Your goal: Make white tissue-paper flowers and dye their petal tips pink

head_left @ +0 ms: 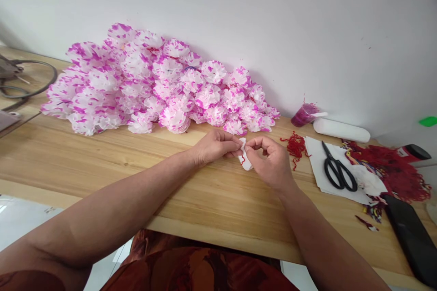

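Note:
Between my hands, just above the wooden table point(136, 163), is a small gathered piece of white paper point(246, 163) with a short length of red yarn point(242, 160) at its middle. My left hand point(218, 146) pinches it from the left side, thumb and forefinger closed. From the right, my right hand point(271, 159) also pinches at the paper's middle, its fingertips nearly meeting the left ones. The fingertips hide part of the yarn. Behind my hands rises a heap of white paper flowers point(174, 116) with purple-pink edges.
To the right lie cut red yarn pieces point(296, 144), black-handled scissors point(337, 170) on white paper sheets point(316, 154), a red yarn bundle point(399, 168) and a black phone point(411, 236). A cup of purple liquid point(303, 116) and a white cylinder point(341, 130) stand near the wall.

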Motion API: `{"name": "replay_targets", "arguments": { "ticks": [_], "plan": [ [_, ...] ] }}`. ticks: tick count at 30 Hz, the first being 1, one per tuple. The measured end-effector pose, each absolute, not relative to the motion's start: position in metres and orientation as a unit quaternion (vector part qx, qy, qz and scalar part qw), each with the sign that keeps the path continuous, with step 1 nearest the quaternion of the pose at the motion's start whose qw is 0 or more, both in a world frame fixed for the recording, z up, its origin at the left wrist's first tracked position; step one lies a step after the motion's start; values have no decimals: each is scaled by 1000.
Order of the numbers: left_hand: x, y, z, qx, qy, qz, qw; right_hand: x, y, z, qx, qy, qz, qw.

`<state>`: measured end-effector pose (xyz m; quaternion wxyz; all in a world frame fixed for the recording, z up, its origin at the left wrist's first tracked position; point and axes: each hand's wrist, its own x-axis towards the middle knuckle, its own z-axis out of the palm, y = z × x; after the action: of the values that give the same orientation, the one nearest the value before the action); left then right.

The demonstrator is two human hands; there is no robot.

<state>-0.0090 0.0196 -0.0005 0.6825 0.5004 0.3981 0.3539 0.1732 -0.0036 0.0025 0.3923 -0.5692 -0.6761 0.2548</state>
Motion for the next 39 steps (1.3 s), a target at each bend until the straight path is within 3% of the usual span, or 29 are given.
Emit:
{"name": "replay_targets", "arguments": {
  "ticks": [13, 30, 39],
  "plan": [
    [-10, 22, -6, 541, 394, 350, 656, 173, -4, 5, -567, -671, 275, 390],
    [-7, 21, -13, 575, 424, 384, 585, 173, -6, 2, -547, -698, 217, 407],
    [-3, 19, -7, 526, 426, 417, 607, 172, -5, 1, -549, -666, 280, 420]
  ]
}}
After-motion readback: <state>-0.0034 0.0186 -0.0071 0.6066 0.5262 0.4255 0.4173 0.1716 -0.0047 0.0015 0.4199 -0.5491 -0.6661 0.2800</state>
